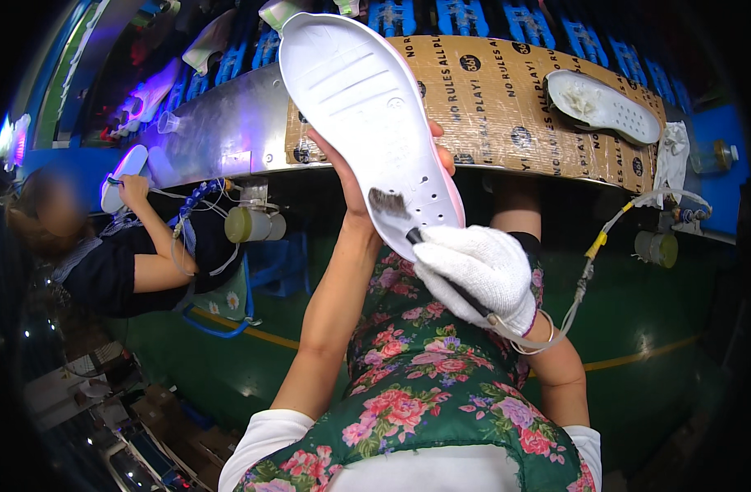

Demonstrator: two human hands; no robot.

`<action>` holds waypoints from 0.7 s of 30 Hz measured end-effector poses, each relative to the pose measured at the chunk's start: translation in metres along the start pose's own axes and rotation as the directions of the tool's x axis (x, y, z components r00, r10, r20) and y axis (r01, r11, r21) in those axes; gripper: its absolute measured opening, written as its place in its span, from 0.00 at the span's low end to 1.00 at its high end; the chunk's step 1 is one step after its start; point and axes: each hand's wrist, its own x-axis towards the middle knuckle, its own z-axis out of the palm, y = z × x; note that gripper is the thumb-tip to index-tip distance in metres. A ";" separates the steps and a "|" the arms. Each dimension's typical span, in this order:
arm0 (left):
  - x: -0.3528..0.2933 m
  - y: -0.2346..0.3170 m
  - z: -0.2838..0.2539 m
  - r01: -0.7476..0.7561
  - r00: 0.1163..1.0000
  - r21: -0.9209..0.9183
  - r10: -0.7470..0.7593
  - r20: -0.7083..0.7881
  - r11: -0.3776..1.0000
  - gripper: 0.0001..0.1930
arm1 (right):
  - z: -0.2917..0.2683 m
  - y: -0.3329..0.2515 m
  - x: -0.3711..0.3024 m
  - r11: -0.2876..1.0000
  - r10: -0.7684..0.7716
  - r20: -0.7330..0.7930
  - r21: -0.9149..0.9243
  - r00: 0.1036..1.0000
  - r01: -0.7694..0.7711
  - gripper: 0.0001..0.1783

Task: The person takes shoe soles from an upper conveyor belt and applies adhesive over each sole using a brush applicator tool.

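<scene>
A white shoe sole [351, 94] with a pink edge is raised over the bench's near edge, its grooved end pointing away from me. My left hand [340, 168], bare, is closed around its middle from beneath, fingertips showing at the right edge. My right hand [478, 266], in a white knitted glove, grips a black-handled brush [388, 202]. The brush's dark, wide bristles touch the sole's near end, beside several small holes. From the handle's lower end, a thin clear hose [566, 322] runs off to the right.
Printed cardboard [490, 107] covers the metal bench [219, 123]. Another sole [630, 119] with whitish crumpled material lies on it, near a white cloth [673, 152]. Blue racks [465, 18] line the far side. At left, a co-worker [158, 246] holds a sole and a brush.
</scene>
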 end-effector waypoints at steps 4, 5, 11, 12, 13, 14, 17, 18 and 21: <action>0.002 0.004 0.003 -0.047 0.999 -0.128 0.047 -0.004 0.991 0.65 | -0.002 0.007 -0.001 0.882 0.161 0.003 0.449 0.987 -0.145 0.14; 0.003 0.007 -0.008 -0.058 0.998 -0.041 0.058 0.005 0.997 0.65 | -0.004 0.008 0.000 0.911 0.169 -0.018 0.384 0.985 -0.149 0.14; 0.006 0.008 -0.006 0.028 1.000 -0.114 -0.027 0.013 0.993 0.64 | -0.002 0.004 -0.002 0.972 0.089 0.073 0.211 0.993 -0.103 0.18; 0.005 0.010 -0.007 0.029 1.000 -0.116 -0.028 0.014 0.993 0.64 | -0.001 0.003 -0.004 0.954 0.094 0.085 0.278 0.992 -0.115 0.17; 0.004 0.012 -0.009 0.035 0.999 -0.119 -0.036 -0.010 0.992 0.64 | -0.001 0.006 -0.005 0.921 0.139 0.047 0.360 0.989 -0.147 0.17; 0.004 0.013 -0.010 0.038 0.999 -0.122 -0.041 -0.022 0.992 0.64 | -0.002 0.010 -0.006 0.881 0.187 0.012 0.440 0.982 -0.173 0.16; 0.005 0.014 -0.009 0.021 0.996 -0.123 -0.011 0.088 0.992 0.64 | -0.003 0.005 -0.002 0.962 0.187 -0.030 0.209 0.982 -0.177 0.16; 0.007 0.014 -0.008 0.023 0.996 -0.125 -0.012 0.089 0.992 0.64 | -0.002 0.006 -0.001 0.988 0.109 -0.028 0.110 0.994 -0.106 0.15; 0.011 0.016 -0.008 0.032 0.992 -0.131 -0.015 0.127 0.991 0.65 | 0.007 0.004 -0.009 0.987 0.050 0.047 0.149 0.998 -0.057 0.17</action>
